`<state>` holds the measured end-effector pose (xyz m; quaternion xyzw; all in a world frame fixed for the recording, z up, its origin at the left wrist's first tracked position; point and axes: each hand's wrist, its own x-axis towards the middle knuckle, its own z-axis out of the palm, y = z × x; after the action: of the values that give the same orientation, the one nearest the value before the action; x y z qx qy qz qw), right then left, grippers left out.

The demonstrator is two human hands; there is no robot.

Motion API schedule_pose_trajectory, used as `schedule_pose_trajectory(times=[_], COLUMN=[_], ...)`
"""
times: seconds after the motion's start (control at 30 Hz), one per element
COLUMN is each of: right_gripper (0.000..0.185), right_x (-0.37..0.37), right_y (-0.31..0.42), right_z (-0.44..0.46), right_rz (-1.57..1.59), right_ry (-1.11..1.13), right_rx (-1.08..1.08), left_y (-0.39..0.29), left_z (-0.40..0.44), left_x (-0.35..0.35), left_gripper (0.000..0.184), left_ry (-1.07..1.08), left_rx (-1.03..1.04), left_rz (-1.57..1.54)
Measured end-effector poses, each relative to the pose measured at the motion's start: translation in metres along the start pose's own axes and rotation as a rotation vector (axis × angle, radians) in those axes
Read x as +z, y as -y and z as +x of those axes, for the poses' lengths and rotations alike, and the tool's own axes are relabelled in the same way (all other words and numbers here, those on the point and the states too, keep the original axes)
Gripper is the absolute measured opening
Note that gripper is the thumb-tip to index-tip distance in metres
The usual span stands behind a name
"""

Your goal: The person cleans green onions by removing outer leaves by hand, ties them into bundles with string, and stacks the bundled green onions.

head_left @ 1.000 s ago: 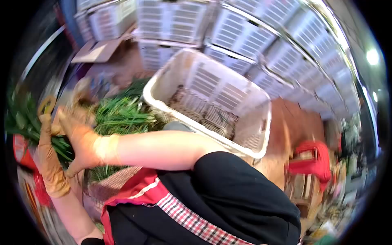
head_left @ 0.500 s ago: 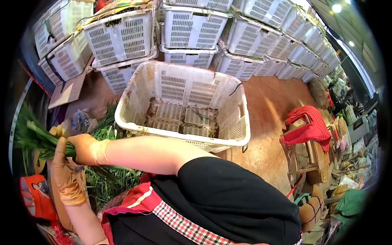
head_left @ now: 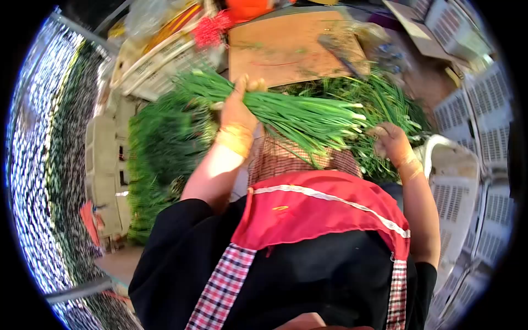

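My left hand (head_left: pixel 237 111), in a thin orange glove, is closed around a bunch of long green chives (head_left: pixel 300 114). Their leafy tips point left and the pale cut ends point right, above my lap. Just past those pale ends is my right hand (head_left: pixel 391 144), apart from the bunch, its fingers curled in; whether something small is in them is hidden. A thick pile of chives (head_left: pixel 170 154) lies by my left arm. Loose green leaves (head_left: pixel 393 104) spread beyond and under the held bunch.
A wooden board (head_left: pixel 275 52) lies ahead, with a dark-bladed knife (head_left: pixel 338 55) on it. White crates stand at left (head_left: pixel 159 66) and along the right (head_left: pixel 459 165). A red tassel-like bundle (head_left: pixel 212 28) hangs beside the board.
The view has swung left from the big crate to the board and greens. Both hands were together at the chives; now my right hand is off them and the left holds them across my lap.
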<state>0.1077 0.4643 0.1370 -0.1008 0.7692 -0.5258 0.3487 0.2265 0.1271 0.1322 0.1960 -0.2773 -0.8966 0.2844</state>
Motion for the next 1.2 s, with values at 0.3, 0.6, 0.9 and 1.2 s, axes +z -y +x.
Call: schedule_pose_trajectory(times=[0.3,0.6,0.9,1.2], right_gripper=[0.057,0.014,0.027,0.029], right_x=[-0.031,0.064,0.074,-0.054], right_y=[-0.056,-0.014,0.038,-0.042], right_z=[-0.001,0.024,-0.014,0.0], right_rz=[-1.031,0.187,-0.936,-1.258], right_ry=[-0.604,-0.147,-0.285,-0.368], right_rx=[-0.036,-0.195,-0.963,-0.144], left_y=[-0.004,0.002,-0.004,0.01], left_z=[-0.008,-0.011,-0.022,-0.004], left_x=[-0.037,-0.047,-0.027,-0.081], left_gripper=[0.021,0.015,0.014,0.017], left_ry=[-0.16,-0.151,-0.226,-0.111], left_rx=[0.04,0.035,0.044,0.027], left_rz=[-0.132,-0.176,-0.172,-0.173])
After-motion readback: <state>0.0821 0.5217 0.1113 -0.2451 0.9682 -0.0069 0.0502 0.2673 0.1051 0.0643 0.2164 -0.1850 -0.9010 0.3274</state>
